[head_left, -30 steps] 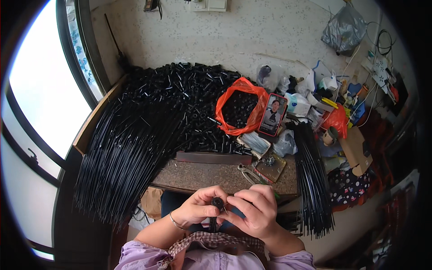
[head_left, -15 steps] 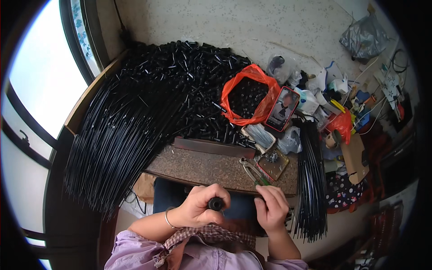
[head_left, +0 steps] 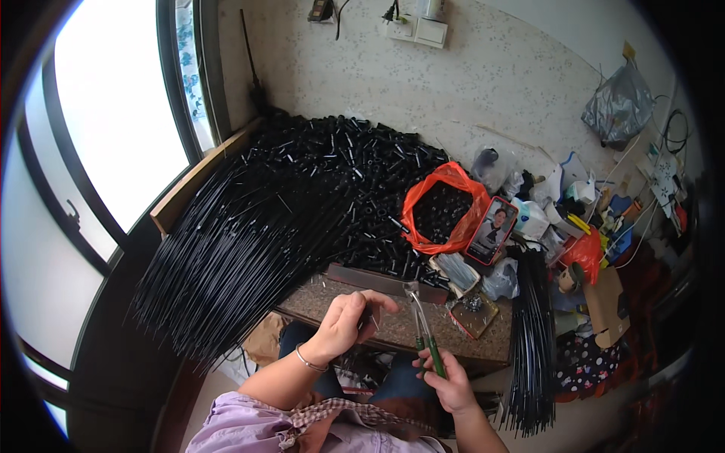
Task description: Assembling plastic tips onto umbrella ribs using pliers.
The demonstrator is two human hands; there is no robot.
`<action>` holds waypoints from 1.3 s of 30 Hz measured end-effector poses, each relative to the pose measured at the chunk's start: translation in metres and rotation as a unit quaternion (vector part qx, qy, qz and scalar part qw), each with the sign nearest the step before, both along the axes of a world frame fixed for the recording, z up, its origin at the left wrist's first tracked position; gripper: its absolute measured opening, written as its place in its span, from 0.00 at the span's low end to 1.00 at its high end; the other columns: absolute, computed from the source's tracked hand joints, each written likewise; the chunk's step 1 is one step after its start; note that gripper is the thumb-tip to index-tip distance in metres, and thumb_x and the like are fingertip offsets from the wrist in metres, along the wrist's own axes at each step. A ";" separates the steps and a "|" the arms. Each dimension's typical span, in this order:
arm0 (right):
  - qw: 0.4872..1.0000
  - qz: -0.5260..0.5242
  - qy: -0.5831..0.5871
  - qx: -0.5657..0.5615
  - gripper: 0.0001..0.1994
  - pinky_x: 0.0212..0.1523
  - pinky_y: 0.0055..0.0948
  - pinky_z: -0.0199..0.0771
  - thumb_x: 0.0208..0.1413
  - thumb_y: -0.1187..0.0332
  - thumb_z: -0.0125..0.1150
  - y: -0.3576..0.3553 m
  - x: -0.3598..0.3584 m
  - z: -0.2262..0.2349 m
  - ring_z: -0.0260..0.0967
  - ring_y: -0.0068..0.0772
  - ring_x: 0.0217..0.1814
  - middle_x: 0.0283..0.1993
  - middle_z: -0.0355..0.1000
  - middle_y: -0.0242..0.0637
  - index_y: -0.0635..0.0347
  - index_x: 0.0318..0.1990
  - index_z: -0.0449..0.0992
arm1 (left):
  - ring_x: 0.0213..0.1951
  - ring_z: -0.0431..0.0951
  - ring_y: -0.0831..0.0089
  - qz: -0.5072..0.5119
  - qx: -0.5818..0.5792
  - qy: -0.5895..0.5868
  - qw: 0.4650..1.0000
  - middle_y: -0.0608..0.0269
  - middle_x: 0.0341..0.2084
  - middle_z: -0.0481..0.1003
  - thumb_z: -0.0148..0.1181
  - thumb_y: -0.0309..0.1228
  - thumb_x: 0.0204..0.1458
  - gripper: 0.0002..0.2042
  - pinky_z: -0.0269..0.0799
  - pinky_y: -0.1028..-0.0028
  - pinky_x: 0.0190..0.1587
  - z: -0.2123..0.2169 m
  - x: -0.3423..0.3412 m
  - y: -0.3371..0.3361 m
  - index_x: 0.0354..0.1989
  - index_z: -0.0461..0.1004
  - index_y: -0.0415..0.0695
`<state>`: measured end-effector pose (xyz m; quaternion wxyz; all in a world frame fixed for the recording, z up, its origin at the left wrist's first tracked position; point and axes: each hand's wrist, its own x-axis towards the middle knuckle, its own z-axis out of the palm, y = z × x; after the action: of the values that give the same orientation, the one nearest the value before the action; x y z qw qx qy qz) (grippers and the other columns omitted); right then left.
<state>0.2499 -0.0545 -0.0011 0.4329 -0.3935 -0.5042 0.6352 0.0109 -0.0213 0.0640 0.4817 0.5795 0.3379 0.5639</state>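
My left hand (head_left: 343, 328) is closed around a short black cylindrical piece (head_left: 367, 314), mostly covered by the fingers. A thin light bit sticks out beside it. In my right hand (head_left: 451, 383) is a pair of end-cutting pincers (head_left: 424, 326), gripped by its green handles. The metal head points away from me, above the front of the brown speckled tabletop (head_left: 311, 303), with the handles slightly spread. The pincers and the black piece are apart. Beyond both hands lies a heap of short black tubes (head_left: 377, 155), edged by a dark strip (head_left: 370, 280).
Long thin black rods (head_left: 219, 264) spread over the table's left side; another bundle (head_left: 532, 340) hangs at the right. A red-orange bag (head_left: 411, 219) holds small black parts. A phone (head_left: 492, 230) leans beside it. Nearby are a small tray (head_left: 474, 317) with metal bits and a clear bag (head_left: 501, 279).
My right hand has taken up the pincers and lifted them off the table. My left hand has turned, so the black piece's end no longer faces up. The view has shifted.
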 end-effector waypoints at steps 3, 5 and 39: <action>0.842 -0.004 -0.334 0.423 0.12 0.45 0.39 0.61 0.36 0.67 0.67 -0.009 -0.003 0.060 0.61 0.41 0.47 0.41 0.63 0.37 0.58 0.28 0.72 | 0.09 0.55 0.85 0.066 -0.014 -0.056 0.996 0.70 0.09 0.63 0.32 0.49 0.57 0.29 0.49 0.83 0.14 -0.007 -0.007 0.001 0.33 0.74 0.35; 0.740 -0.039 -0.408 0.534 0.12 0.44 0.43 0.59 0.36 0.65 0.67 -0.018 -0.012 0.082 0.60 0.44 0.47 0.40 0.64 0.37 0.56 0.28 0.71 | 0.10 0.54 0.86 0.095 -0.008 -0.072 0.993 0.71 0.11 0.63 0.34 0.48 0.57 0.28 0.48 0.84 0.14 -0.003 -0.006 -0.004 0.33 0.75 0.35; 0.946 0.296 -0.043 -0.125 0.14 0.24 0.26 0.68 0.50 0.68 0.58 -0.017 -0.021 0.055 0.67 0.31 0.21 0.25 0.69 0.42 0.70 0.39 0.66 | 0.17 0.61 0.87 0.056 0.072 -0.079 0.993 0.72 0.13 0.65 0.57 0.40 0.47 0.19 0.53 0.85 0.20 0.025 -0.004 -0.013 0.32 0.74 0.31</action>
<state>0.2286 -0.0714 0.0535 0.1508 -0.3049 -0.5324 0.7752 0.0067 -0.0341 0.0893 0.4314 0.5463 0.2899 0.6568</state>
